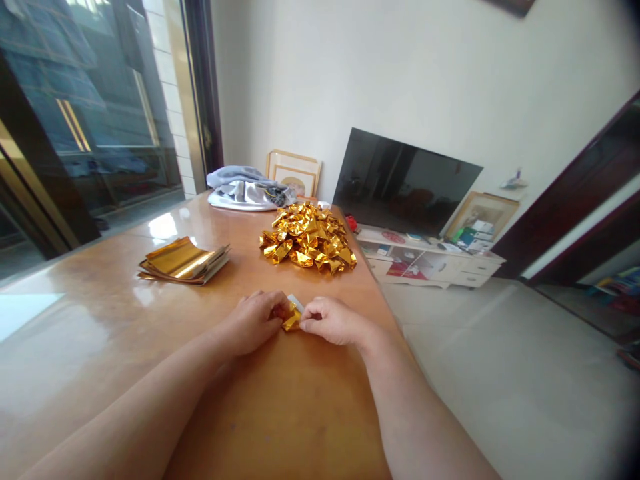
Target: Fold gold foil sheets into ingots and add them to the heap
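Note:
Between my two hands is a small piece of gold foil paper, partly folded, with a pale strip showing at its far edge. My left hand pinches its left side, fingers curled. From the right, my right hand grips the other side between thumb and fingers. Just beyond my hands lies a heap of folded gold foil pieces. A stack of flat gold foil sheets rests on the table to the left, its edges slightly curled.
The glossy wooden table ends at an edge on my right, above a tiled floor. Bundled grey-blue cloth and a framed picture are at the far end. A television stands over a white cabinet.

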Available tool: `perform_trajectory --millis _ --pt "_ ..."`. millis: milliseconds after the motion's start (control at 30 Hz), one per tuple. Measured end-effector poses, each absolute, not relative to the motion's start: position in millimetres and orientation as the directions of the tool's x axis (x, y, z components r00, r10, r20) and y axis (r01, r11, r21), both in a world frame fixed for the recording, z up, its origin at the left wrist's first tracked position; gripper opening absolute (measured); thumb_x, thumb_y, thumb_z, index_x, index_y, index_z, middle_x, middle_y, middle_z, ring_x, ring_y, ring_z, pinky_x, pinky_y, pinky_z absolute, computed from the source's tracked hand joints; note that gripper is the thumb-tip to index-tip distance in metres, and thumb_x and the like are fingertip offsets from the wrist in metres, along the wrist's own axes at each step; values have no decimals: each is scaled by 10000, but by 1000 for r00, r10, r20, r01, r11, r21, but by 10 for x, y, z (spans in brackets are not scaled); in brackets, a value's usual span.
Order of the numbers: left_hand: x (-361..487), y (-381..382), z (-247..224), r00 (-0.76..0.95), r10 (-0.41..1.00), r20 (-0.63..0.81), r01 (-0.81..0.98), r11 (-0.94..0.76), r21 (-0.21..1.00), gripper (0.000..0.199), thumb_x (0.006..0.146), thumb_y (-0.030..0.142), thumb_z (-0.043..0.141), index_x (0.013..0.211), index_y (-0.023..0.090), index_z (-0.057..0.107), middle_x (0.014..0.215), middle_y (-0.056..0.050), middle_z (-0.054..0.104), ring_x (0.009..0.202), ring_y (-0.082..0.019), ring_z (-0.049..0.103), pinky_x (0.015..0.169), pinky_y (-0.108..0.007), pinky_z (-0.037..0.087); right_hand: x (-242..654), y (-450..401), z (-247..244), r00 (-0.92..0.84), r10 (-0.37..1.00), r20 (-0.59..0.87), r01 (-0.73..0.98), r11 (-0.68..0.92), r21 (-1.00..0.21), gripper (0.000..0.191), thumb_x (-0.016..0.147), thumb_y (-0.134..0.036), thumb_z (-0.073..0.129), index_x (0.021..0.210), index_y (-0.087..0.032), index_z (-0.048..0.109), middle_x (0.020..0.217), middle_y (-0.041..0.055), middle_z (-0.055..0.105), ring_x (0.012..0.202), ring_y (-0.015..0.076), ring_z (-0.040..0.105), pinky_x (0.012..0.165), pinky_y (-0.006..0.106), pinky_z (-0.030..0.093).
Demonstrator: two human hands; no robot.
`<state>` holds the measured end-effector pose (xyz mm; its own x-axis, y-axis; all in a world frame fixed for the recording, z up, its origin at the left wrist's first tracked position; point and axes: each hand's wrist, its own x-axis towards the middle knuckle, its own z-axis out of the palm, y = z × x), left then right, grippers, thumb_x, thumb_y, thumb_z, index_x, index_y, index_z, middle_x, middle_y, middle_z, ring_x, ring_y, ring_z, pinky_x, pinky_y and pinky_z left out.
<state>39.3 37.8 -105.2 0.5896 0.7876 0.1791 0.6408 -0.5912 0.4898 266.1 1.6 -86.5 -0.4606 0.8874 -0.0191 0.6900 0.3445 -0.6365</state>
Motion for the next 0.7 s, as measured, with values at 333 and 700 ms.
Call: perform_trajectory --millis 333,700 --pt "392 355 -992 641 754 147 654 -636 409 155 862 256 556 869 266 711 956 -25 689 952 -231 599 849 -348 399 2640 5 -842 -403 912 -80 701 251 -667 130 875 -255 607 799 -168 667 752 -26 628 707 120 530 640 205 371" --pt "388 403 -975 658 740 140 642 -648 410 185 812 173 547 849 279 695 920 1 693 932 -221 607 821 -331 399 2639 24 -986 -258 964 -69 809 176 -560 205 901 -315 567 758 -174 612 709 -37 601 612 91 453 540 216 251"
